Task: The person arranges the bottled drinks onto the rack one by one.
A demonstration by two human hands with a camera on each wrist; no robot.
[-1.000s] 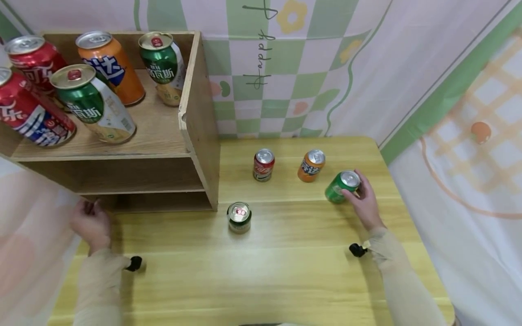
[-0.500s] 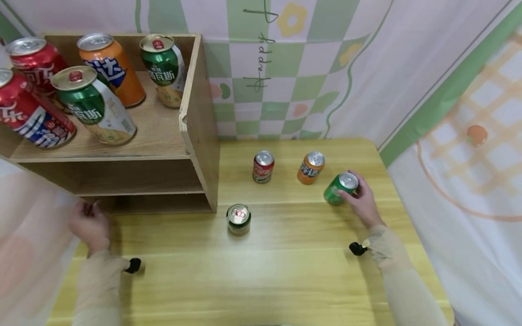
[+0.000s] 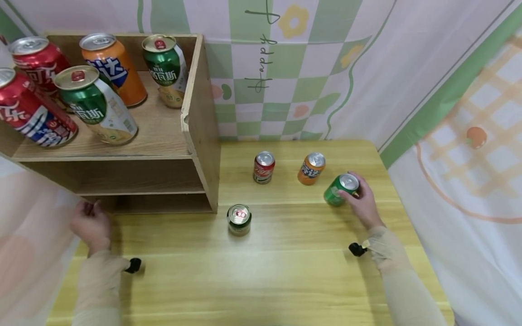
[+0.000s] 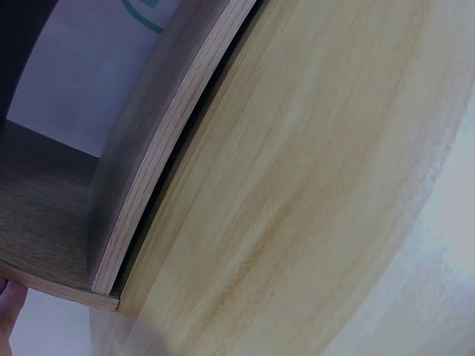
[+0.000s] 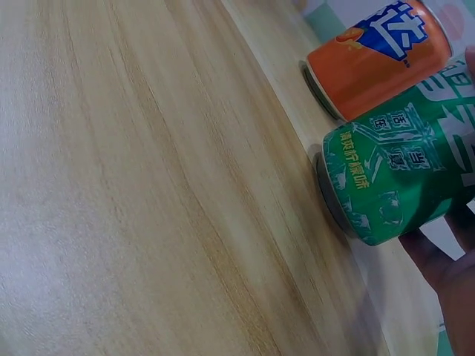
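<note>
On the right of the table, my right hand [image 3: 364, 203] holds a green soda can [image 3: 335, 192] round its side; the can stands upright. An orange soda can [image 3: 311, 169] is just behind it to the left, also seen close by in the right wrist view. My left hand [image 3: 91, 225] is at the lower left corner of the wooden shelf [image 3: 200, 149], fingers curled at the edge of its side panel. In the left wrist view a fingertip [image 4: 10, 300] laps over that panel edge; the rest of the hand is out of frame.
A small red can [image 3: 264, 168] and a dark green can with a gold lid [image 3: 239, 220] stand mid-table [image 3: 244, 280]. The shelf's top bears several bigger cans, among them an orange one [image 3: 118, 72] and a green one [image 3: 95, 106]. A printed curtain [image 3: 281, 108] hangs behind.
The whole head view shifts very slightly. Both hands stay in place, the right one on the green can and the left one at the shelf.
</note>
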